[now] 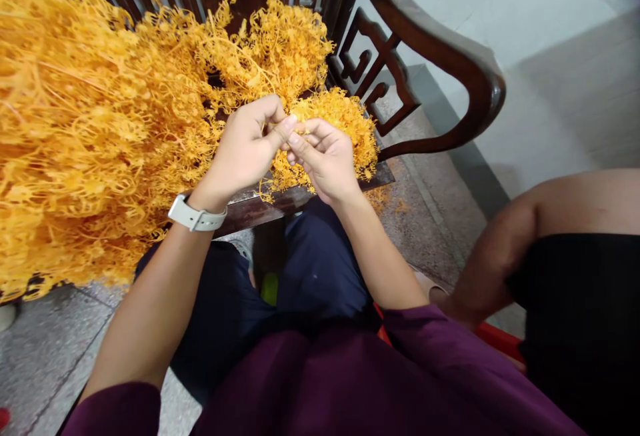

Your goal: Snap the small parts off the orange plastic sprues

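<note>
Right now my left hand (pixel 245 146) and my right hand (pixel 320 159) are close together, almost touching at the fingertips, and both are pinching what looks like a thin orange strand (pixel 301 133). My fingers partly hide it, so I can't tell exactly how it sits in the pinch. Neither hand is clenched into a fist or fully open.

The danger here is the tangle. These orange dried sprigs (pixel 85 136) look fine, curly and brittle, so a hard tug could snap the strand. It could also drag a whole knot out of the small orange clump (pixel 333 133), which lies just beyond my right hand and touches it. The big mass sits right beside my left hand, spread across the dark wooden chair (pixel 440 56), and its ends poke up against the slatted back.

The front edge of the seat (pixel 260 209) is just below my wrists, so a careless pull might slide the pile over the edge. A few orange bits (pixel 393 201) are already lying on the speckled floor (pixel 425 243). My white watch (pixel 197 215) could catch loose curls too. There's also someone's bare arm (pixel 525 249) off to my right, so a bump from that side could jog my pinch.
</note>
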A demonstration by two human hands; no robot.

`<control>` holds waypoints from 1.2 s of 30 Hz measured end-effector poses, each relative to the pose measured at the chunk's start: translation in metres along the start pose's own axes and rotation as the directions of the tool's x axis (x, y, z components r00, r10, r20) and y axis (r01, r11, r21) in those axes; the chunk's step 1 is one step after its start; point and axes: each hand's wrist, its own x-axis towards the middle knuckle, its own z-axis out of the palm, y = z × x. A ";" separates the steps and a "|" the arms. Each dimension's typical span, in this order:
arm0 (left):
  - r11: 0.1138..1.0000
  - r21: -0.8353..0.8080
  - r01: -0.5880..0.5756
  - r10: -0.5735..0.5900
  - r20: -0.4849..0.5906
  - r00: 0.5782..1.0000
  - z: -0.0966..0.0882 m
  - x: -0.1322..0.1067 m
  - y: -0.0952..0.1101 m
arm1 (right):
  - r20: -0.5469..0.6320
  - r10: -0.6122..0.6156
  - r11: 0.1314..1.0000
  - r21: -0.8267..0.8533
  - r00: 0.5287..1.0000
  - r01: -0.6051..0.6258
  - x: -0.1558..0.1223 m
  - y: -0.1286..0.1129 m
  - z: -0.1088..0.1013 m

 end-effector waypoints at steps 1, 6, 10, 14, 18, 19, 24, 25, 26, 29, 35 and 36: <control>1.000 -0.024 0.006 -0.007 -0.007 1.000 0.001 0.000 -0.001 | -0.002 0.012 1.000 0.005 1.000 -0.012 0.000 -0.001 0.000; 0.983 -0.183 0.032 -0.031 0.006 0.999 0.003 0.001 -0.004 | 0.039 0.057 0.997 0.053 0.998 -0.059 0.000 -0.006 -0.001; 0.957 -0.280 0.080 -0.055 0.095 0.994 0.008 -0.001 0.000 | 0.179 0.052 0.986 0.145 0.983 -0.079 0.000 -0.008 -0.003; 0.906 -0.403 0.132 -0.087 0.128 0.988 0.014 -0.003 0.003 | 0.246 0.038 0.980 0.179 0.968 -0.084 0.000 -0.008 -0.006; 0.870 -0.453 0.193 -0.147 0.136 0.980 0.015 -0.005 0.007 | 0.285 0.023 0.977 0.196 0.958 -0.081 -0.001 -0.010 -0.007; 0.858 -0.469 0.210 -0.160 0.143 0.977 0.014 -0.006 0.008 | 0.295 0.018 0.974 0.210 0.955 -0.083 -0.001 -0.011 -0.007; 0.782 -0.572 0.246 -0.190 0.157 0.969 0.015 -0.006 0.008 | 0.303 -0.004 0.967 0.245 0.953 -0.074 -0.002 -0.013 -0.005; 0.774 -0.584 0.245 -0.190 0.154 0.970 0.016 -0.006 0.006 | 0.298 -0.004 0.968 0.242 0.955 -0.071 -0.002 -0.013 -0.005; 0.773 -0.588 0.238 -0.184 0.151 0.971 0.016 -0.005 0.005 | 0.287 -0.002 0.968 0.241 0.958 -0.070 -0.003 -0.013 -0.005; 0.800 -0.571 0.185 -0.141 0.121 0.983 0.017 -0.004 0.002 | 0.233 0.020 0.971 0.228 0.972 -0.075 -0.003 -0.012 -0.006; 0.875 -0.479 0.067 -0.055 0.038 0.998 0.015 -0.003 0.003 | 0.202 0.020 0.990 0.134 0.979 -0.048 0.000 -0.008 -0.007; 0.879 -0.472 0.074 -0.061 0.043 0.997 0.016 -0.004 0.003 | 0.213 0.005 0.991 0.126 0.977 -0.033 0.001 -0.007 -0.007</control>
